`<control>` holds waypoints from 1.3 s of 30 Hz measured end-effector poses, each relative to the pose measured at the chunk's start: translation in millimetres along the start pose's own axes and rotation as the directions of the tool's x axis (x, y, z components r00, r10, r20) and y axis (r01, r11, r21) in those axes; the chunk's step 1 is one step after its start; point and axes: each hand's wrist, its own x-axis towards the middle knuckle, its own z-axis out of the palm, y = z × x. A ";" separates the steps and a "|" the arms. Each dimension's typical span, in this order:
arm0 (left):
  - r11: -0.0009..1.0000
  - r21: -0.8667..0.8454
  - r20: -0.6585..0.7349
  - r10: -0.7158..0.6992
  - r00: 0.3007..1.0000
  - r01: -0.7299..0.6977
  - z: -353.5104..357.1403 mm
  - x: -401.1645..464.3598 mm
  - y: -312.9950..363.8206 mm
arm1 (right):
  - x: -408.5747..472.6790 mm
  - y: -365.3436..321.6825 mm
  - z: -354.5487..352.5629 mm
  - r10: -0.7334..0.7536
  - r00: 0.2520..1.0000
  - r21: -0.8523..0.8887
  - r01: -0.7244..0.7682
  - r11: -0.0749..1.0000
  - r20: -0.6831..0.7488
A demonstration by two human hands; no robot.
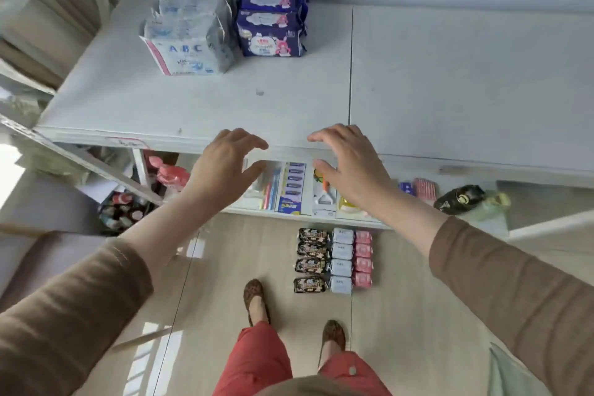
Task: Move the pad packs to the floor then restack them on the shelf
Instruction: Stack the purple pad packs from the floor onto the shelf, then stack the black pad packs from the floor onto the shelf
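Pale wood-look floor (401,315) carries three neat rows of small soft pad packs (334,260): black patterned, light blue, pink. Above it both hands, left (221,167) and right (350,167), hover empty with fingers spread at the white shelf (199,106) edge. Farther back stand glossy "ABC" packs (189,29) beside navy packs (273,13).

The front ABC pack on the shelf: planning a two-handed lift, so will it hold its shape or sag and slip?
The ABC pack looks soft-wrapped with creased film, so it likely gives when squeezed. It looks puffy, so probably light. Its glossy film may slip, so grip its sides.
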 end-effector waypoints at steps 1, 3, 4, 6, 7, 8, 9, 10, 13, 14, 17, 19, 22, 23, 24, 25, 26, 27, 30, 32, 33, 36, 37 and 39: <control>1.000 -0.015 0.021 -0.010 1.000 0.010 8.9 -15.3 2.0 | -16.5 0.5 7.6 0.013 1.000 0.007 -0.013 1.000 0.010; 0.999 -0.031 0.080 -0.026 0.996 0.029 30.6 -45.3 2.1 | -48.7 2.8 27.4 0.048 0.998 0.012 -0.049 0.999 0.043; 0.999 -0.037 0.118 -0.034 0.992 0.038 43.5 -59.3 0.4 | -64.6 4.8 39.4 0.073 0.995 0.014 -0.075 0.997 0.065; 0.996 -0.052 0.199 -0.057 0.978 0.068 73.0 -86.5 -5.4 | -96.4 10.4 68.0 0.130 0.986 0.021 -0.133 0.991 0.105; 0.994 -0.059 0.239 -0.071 0.968 0.088 89.5 -99.8 -9.2 | -112.4 14.3 84.5 0.159 0.980 0.026 -0.164 0.986 0.121; 0.992 -0.064 0.279 -0.084 0.957 0.106 106.9 -113.0 -13.4 | -128.2 19.0 102.4 0.193 0.972 0.027 -0.198 0.980 0.136; 0.990 -0.069 0.321 -0.092 0.943 0.120 125.3 -126.0 -18.1 | -144.2 24.5 121.4 0.230 0.962 0.027 -0.236 0.971 0.150; 0.988 -0.076 0.360 -0.096 0.928 0.131 144.3 -139.7 -23.2 | -160.7 30.4 141.5 0.271 0.948 0.026 -0.279 0.960 0.166; 0.985 -0.084 0.454 -0.099 0.885 0.154 204.3 -181.2 -41.9 | -208.5 50.2 206.6 0.394 0.891 0.032 -0.411 0.911 0.225; 0.983 -0.082 0.479 -0.104 0.871 0.163 225.0 -195.1 -49.2 | -223.5 58.0 228.9 0.427 0.869 0.030 -0.448 0.894 0.248; 0.979 -0.069 0.550 -0.121 0.826 0.190 290.0 -229.9 -73.0 | -260.5 86.4 296.4 0.481 0.815 0.017 -0.513 0.858 0.322; 0.978 -0.058 0.589 -0.130 0.797 0.202 335.4 -245.0 -88.8 | -277.6 107.9 341.4 0.498 0.790 0.014 -0.538 0.843 0.357; 0.977 -0.039 0.610 -0.143 0.780 0.210 408.1 -255.8 -110.7 | -294.5 143.6 408.3 0.512 0.765 -0.001 -0.556 0.831 0.389; 0.978 -0.033 0.610 -0.143 0.780 0.206 432.7 -256.8 -117.9 | -298.3 155.9 429.8 0.507 0.765 -0.008 -0.550 0.835 0.397; 0.980 -0.030 0.609 -0.139 0.781 0.198 457.6 -256.0 -124.9 | -300.9 168.9 450.5 0.497 0.768 -0.016 -0.537 0.843 0.404; 0.982 -0.026 0.606 -0.133 0.784 0.186 482.4 -254.0 -131.5 | -302.9 182.2 470.5 0.485 0.771 -0.025 -0.523 0.852 0.412; 0.985 -0.018 0.602 -0.129 0.788 0.174 506.5 -251.1 -137.7 | -304.2 195.1 489.5 0.473 0.774 -0.035 -0.508 0.861 0.421; 0.986 -0.008 0.595 -0.128 0.793 0.165 529.9 -246.9 -143.2 | -304.8 207.9 507.5 0.460 0.777 -0.046 -0.490 0.870 0.430; 0.988 0.015 0.584 -0.132 0.801 0.151 596.0 -230.7 -156.4 | -305.5 242.6 557.2 0.425 0.779 -0.084 -0.438 0.895 0.462; 0.990 0.028 0.579 -0.130 0.805 0.139 634.3 -218.7 -163.8 | -304.8 261.7 586.7 0.407 0.780 -0.114 -0.404 0.907 0.475; 0.991 0.036 0.573 -0.127 0.810 0.130 650.9 -212.7 -166.8 | -304.7 269.8 600.1 0.397 0.785 -0.131 -0.383 0.914 0.475; 0.993 0.071 0.552 -0.118 0.825 0.095 693.3 -194.9 -172.4 | -305.8 288.3 636.1 0.357 0.812 -0.223 -0.283 0.933 0.462; 0.993 0.081 0.545 -0.120 0.830 0.091 705.4 -189.6 -173.1 | -307.2 292.5 646.9 0.347 0.822 -0.257 -0.252 0.933 0.452; 0.990 0.103 0.537 -0.133 0.833 0.091 725.9 -181.6 -174.4 | -310.6 296.8 666.5 0.331 0.846 -0.326 -0.200 0.924 0.419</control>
